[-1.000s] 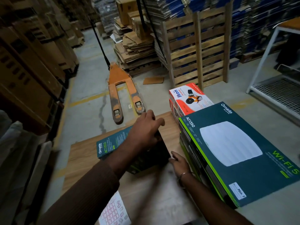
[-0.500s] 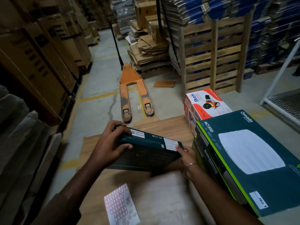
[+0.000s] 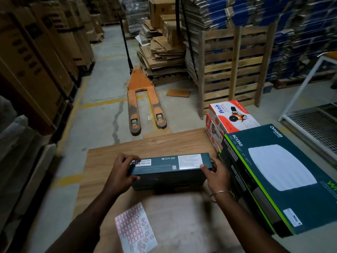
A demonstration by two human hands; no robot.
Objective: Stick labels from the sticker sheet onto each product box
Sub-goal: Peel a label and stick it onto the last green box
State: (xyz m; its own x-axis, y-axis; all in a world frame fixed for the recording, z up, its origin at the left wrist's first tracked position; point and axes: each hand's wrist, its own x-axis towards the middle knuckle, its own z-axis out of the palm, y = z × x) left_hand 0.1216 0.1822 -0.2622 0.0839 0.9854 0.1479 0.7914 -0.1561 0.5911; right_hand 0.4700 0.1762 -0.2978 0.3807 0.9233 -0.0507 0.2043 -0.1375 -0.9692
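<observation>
Both hands [image 3: 120,172] gripping box [image 3: 169,172] ends, stack [image 3: 273,179] just right

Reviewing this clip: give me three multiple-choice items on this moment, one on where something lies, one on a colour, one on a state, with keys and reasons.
1. Where does the sticker sheet lie?
A. On the table, nearer the camera than the held box
B. On top of the Ikon box
C. On the floor by the pallet jack

2. What colour is the pallet jack?
A. Blue
B. Orange
C. Green

3. How is the dark box held?
A. Left hand alone
B. Lying untouched on the table
C. Both hands, one at each end

Key:
1 A: the sheet rests on the table below the arms, untouched.
2 B: its forks and body are orange.
3 C: the left hand grips the left end and the right hand grips the right end, with the labelled narrow side facing up.
</observation>
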